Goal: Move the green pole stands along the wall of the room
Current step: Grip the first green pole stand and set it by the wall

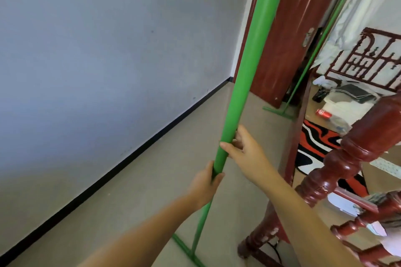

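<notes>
The left hand point(209, 176) wraps the near green pole stand point(256, 67) low; the right hand point(243, 143) closes loosely above, likely steadying it upright; it stands beside the wall point(108, 50), base on the floor point(152, 180).

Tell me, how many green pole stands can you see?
2. The near thick green pole stand is gripped by the left hand and right hand. The far thin green pole stand stands by the dark red wooden door. More could be out of view.

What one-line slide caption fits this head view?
Both hands, left hand below right hand, grip a near green pole stand beside the wall; a second stand waits by the door.
</notes>
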Demonstrator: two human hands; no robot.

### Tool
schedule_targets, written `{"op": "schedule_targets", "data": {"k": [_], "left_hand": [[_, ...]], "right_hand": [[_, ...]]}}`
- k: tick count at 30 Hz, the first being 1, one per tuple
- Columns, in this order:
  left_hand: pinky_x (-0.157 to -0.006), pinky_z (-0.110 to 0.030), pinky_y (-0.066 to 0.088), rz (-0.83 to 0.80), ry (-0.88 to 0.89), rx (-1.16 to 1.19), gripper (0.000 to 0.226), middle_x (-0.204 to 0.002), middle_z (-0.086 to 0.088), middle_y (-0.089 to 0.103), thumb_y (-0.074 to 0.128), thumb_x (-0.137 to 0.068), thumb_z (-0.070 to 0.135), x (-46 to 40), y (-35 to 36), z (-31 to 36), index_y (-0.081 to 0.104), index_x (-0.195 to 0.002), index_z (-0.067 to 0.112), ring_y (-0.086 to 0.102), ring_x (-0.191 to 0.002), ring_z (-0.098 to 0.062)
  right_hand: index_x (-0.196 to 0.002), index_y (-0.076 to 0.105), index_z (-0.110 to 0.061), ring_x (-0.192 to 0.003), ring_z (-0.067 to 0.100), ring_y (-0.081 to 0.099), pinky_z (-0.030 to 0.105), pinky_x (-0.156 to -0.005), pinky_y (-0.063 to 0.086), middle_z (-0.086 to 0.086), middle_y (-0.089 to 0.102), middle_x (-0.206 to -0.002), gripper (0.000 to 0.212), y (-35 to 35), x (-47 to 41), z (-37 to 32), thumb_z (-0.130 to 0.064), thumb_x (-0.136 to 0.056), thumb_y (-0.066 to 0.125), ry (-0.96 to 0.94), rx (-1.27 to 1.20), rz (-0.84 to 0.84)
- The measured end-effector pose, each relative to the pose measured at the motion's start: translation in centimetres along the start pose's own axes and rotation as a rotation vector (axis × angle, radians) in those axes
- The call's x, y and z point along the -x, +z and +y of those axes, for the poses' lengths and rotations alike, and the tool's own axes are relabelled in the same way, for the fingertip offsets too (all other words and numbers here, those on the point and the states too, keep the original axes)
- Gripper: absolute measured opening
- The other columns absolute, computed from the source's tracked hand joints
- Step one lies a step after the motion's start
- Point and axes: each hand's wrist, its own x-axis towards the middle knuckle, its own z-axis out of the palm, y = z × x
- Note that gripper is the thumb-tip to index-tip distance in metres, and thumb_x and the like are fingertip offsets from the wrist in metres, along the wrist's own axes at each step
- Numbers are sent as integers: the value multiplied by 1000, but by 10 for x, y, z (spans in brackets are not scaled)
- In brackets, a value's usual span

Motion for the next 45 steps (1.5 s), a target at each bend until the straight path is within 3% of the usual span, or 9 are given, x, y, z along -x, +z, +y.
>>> {"op": "schedule_targets", "data": {"k": [5,9,14,19,23,31,36,41,45], "left_hand": [[-71,-44,44,153,-61,-38,22,-79,-14,53,44,-91,28,6,-59,-36,42,-98,8,54,-75,-34],[-64,-39,39,232,-106,-24,17,-67,-4,47,45,-90,27,15,-110,-72,35,-87,14,46,-67,-27],[-63,-35,34,332,-155,0,16,-65,0,43,46,-90,24,35,-179,-121,37,-89,10,46,-68,-26],[-66,-37,38,399,-198,6,13,-75,-8,50,45,-90,22,57,-245,-165,38,-91,11,50,-74,-29],[-64,-35,36,457,-276,11,14,-68,0,45,45,-90,21,77,-290,-194,36,-86,12,48,-70,-27],[-74,-45,46,604,-455,25,23,-91,-23,59,46,-89,23,117,-357,-234,43,-101,3,57,-83,-38],[-72,-43,45,704,-547,-3,25,-95,-25,61,48,-88,21,145,-387,-252,43,-104,3,58,-85,-38],[-78,-41,46,789,-623,36,25,-98,-21,62,49,-88,20,176,-412,-269,44,-108,6,59,-89,-34],[-74,-35,44,806,-647,38,24,-98,-19,61,49,-88,19,202,-433,-284,44,-107,5,57,-86,-30]], "right_hand": [[-84,48,-25,-94,21,64,53,-85,52,10,66,-95,14,61,-40,-22,-18,-81,60,-57,13,-82],[-94,48,-17,-91,22,65,53,-84,53,12,68,-94,19,118,-66,-47,-19,-81,61,-98,3,-164],[-95,47,-15,-87,24,64,54,-81,53,10,66,-93,19,200,-93,-80,-18,-81,60,-150,14,-232],[-94,47,-17,-83,24,65,52,-76,55,2,63,-87,18,277,-113,-112,-21,-82,60,-207,15,-307],[-96,47,-17,-83,23,65,51,-79,54,1,61,-92,18,331,-125,-136,-20,-83,59,-254,-2,-400],[-94,45,-22,-81,22,65,51,-76,56,-7,57,-84,17,420,-143,-174,-19,-83,58,-355,-39,-582],[-91,43,-23,-78,23,63,52,-75,56,-12,54,-80,18,468,-142,-194,-18,-83,58,-419,-80,-693],[-91,43,-23,-79,25,63,52,-74,55,-12,53,-79,17,510,-132,-216,-18,-84,57,-476,-78,-765],[-91,42,-23,-82,27,64,52,-75,55,0,58,-87,17,541,-120,-234,-18,-84,57,-487,-70,-798]]}}
